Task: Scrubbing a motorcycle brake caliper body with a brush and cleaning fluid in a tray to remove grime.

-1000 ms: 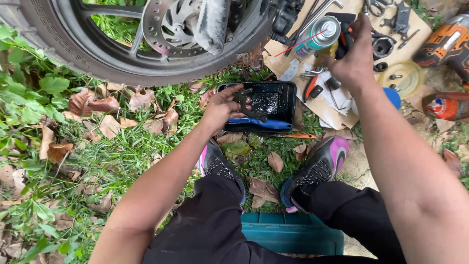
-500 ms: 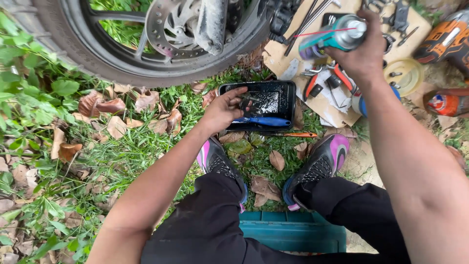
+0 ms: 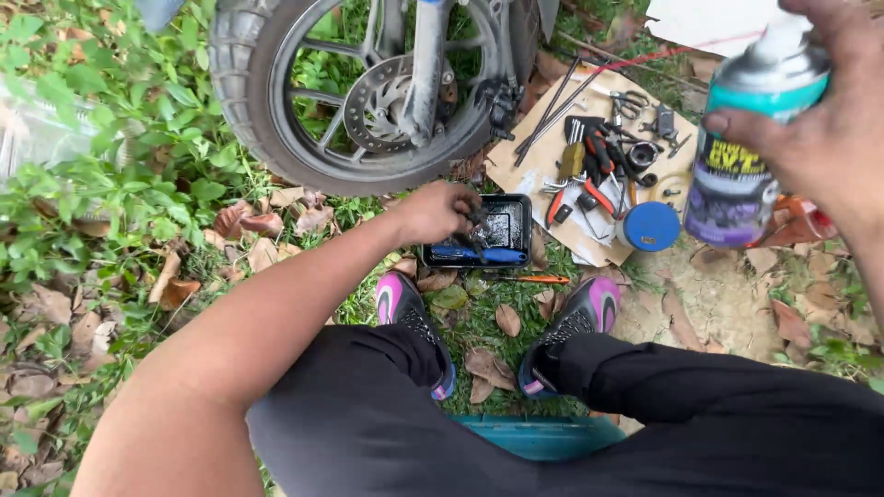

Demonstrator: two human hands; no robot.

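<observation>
A spray can [image 3: 750, 138], now lifted to upper right, is gripped by the right hand [image 3: 820, 129]; left fingers [image 3: 465, 210] are clenched on a part over the tray [image 3: 516, 235].

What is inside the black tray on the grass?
Inside the black tray lies a blue-handled tool; the left hand grips a small dark part there, covering the tray's left corner.

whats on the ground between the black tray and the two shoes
In the head view, between the black tray and the shoes lie grass, dry brown leaves and a thin orange tool.
</observation>
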